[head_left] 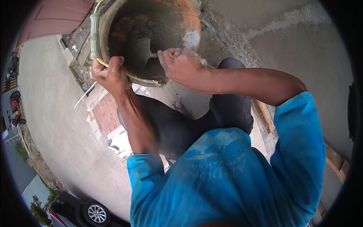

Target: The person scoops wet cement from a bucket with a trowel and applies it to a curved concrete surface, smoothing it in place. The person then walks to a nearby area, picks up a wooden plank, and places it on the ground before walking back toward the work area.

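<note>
A wide bucket (195, 23) with an orange, cement-smeared wall stands in front of me, wet grey mortar (151, 28) inside it. My left hand (112, 76) is closed on the bucket's near-left rim, where the yellow wire handle with its pale green grip (95, 36) runs down. Over the near-right part of the bucket, my right hand (182, 65) is wrapped round a trowel. Its grey blade (138, 52) points left into the bucket, and the end of its wooden handle (203, 61) sticks out past my fist.
Below the bucket lie reddish tile pieces (107, 111) and white scraps. A wooden board (264, 115) is beside my right knee. Grey cement surface (302, 49) spreads to the right. Pavement (56, 94) stretches left, with a red motorbike (16, 108) and a dark car (75, 210) beyond.
</note>
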{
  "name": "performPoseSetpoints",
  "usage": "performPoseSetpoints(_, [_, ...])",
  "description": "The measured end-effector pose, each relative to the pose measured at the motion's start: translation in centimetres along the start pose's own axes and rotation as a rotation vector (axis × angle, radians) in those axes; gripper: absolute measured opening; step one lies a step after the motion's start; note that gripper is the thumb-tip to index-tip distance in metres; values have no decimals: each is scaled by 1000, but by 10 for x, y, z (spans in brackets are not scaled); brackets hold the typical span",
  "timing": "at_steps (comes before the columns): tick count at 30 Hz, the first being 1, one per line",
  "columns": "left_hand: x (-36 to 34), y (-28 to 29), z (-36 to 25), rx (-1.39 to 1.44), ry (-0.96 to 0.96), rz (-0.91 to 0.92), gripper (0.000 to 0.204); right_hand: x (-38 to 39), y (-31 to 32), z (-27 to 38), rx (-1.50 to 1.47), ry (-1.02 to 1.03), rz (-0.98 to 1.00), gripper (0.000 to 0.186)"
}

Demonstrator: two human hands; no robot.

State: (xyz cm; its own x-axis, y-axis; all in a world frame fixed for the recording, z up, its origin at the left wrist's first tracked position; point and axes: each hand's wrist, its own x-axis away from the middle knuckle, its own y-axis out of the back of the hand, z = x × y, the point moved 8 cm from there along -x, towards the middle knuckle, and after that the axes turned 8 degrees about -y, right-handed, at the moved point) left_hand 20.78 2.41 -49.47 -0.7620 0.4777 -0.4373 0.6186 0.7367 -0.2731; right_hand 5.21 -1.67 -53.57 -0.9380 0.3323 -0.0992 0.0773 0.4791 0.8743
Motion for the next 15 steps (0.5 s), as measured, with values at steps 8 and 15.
performPoseSetpoints(8, [8, 4, 8, -22, 31, 2, 21, -12, 23, -101, -363, -186, 8, 30])
performPoseSetpoints(15, [14, -8, -10, -109, -111, -12, 18, 15, 1, -56, -228, -21, 211, 47])
